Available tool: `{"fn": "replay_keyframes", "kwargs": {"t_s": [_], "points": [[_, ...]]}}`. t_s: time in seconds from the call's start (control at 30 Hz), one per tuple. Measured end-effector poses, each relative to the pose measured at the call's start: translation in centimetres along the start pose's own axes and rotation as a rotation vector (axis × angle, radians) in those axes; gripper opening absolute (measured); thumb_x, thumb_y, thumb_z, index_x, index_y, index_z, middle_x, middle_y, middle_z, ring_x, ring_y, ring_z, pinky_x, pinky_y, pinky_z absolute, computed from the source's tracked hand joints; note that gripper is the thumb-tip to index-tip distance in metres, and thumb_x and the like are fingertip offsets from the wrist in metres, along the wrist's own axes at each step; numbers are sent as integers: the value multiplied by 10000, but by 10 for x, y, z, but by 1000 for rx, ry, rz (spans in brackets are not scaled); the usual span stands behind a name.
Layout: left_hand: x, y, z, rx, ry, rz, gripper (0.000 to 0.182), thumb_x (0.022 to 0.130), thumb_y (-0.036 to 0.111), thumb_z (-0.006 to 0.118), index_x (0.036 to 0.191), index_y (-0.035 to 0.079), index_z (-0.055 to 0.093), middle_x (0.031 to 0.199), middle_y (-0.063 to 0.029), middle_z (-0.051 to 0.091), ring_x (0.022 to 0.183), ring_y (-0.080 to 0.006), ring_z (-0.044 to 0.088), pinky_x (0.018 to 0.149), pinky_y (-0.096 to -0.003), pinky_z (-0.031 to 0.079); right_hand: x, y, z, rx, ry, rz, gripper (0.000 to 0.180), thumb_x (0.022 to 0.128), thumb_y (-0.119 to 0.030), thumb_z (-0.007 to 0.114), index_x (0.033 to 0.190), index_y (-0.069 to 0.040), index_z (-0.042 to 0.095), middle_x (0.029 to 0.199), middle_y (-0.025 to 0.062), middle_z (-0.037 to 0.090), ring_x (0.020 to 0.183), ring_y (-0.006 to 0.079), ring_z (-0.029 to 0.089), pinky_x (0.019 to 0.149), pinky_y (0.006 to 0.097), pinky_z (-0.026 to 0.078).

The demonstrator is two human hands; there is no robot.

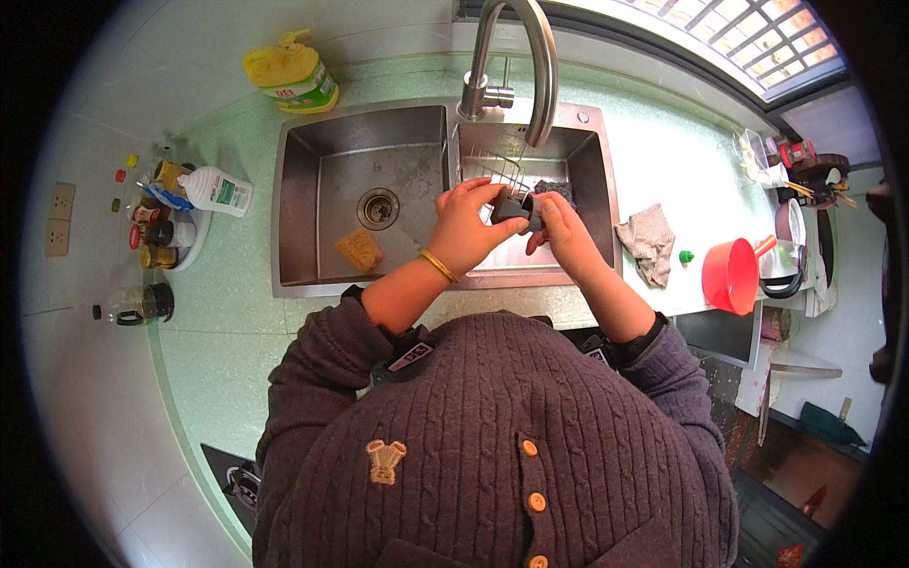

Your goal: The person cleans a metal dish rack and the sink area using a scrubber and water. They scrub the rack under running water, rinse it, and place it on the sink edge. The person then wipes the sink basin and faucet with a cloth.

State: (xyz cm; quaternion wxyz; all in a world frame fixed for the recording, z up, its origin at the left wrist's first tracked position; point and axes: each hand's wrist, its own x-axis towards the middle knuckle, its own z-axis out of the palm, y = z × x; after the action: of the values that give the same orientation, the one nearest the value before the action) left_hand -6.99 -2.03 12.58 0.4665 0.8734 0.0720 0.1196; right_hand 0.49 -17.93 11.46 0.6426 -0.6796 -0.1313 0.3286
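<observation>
Both hands meet over the right basin of a steel double sink [454, 199]. My left hand [469, 224], with a yellow bangle at the wrist, grips a small dark grey plastic piece [508, 207] between thumb and fingers. Against its right side, my right hand [562, 227] pinches a dark rounded part [532, 213]. Whether the two are joined or separate I cannot tell. Below them in the basin are a wire rack [490, 165] and a dark scouring pad [555, 188], both partly hidden by my hands.
A curved steel faucet [543, 71] arches over the right basin. A yellow sponge [359, 250] lies in the left one. Around the sink are a yellow detergent jug [292, 74], a white bottle [220, 190], a cloth [648, 245], a green cap [685, 256] and a red ladle [729, 275].
</observation>
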Motion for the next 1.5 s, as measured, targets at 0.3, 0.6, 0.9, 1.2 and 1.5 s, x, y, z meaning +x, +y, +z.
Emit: {"fn": "replay_keyframes", "kwargs": {"t_s": [0.3, 0.6, 0.9, 1.2, 1.5], "points": [[7, -56, 5, -92, 196, 56, 355, 839, 272, 626, 1110, 49, 569, 1020, -88, 587, 941, -191, 560, 876, -323, 416, 3, 13, -27, 640, 19, 193, 325, 953, -331, 348, 878, -57, 505, 687, 51, 517, 524, 122, 439, 438, 247, 331], [-4, -91, -14, -1054, -182, -898, 744, 851, 666, 360, 1251, 43, 434, 1084, -101, 543, 956, -200, 558, 782, -419, 477, 9, 34, -58, 985, -111, 324, 309, 924, -314, 366, 907, -66, 548, 680, 45, 575, 421, 96, 420, 339, 198, 280], [-8, -68, -22, -1263, -352, -774, 813, 831, 702, 319, 1273, 24, 407, 1089, -138, 576, 995, -232, 576, 848, -421, 488, 12, 38, -58, 997, -69, 366, 301, 917, -307, 375, 969, -56, 532, 716, 20, 603, 397, 85, 395, 338, 191, 277], [-8, -55, -26, -1241, -389, -624, 729, 870, 634, 341, 1318, 60, 368, 1078, -144, 572, 975, -226, 581, 844, -382, 490, 10, 36, -58, 948, -163, 289, 269, 895, -278, 389, 916, -63, 549, 673, 19, 593, 390, 83, 378, 398, 209, 323], [-8, -60, -19, -1244, -414, -628, 692, 887, 601, 361, 1334, 72, 356, 1103, -146, 565, 1018, -236, 551, 893, -399, 440, 2, 45, -63, 984, -100, 300, 320, 904, -329, 379, 954, -68, 556, 705, 30, 573, 483, 120, 465, 400, 237, 333]]}}
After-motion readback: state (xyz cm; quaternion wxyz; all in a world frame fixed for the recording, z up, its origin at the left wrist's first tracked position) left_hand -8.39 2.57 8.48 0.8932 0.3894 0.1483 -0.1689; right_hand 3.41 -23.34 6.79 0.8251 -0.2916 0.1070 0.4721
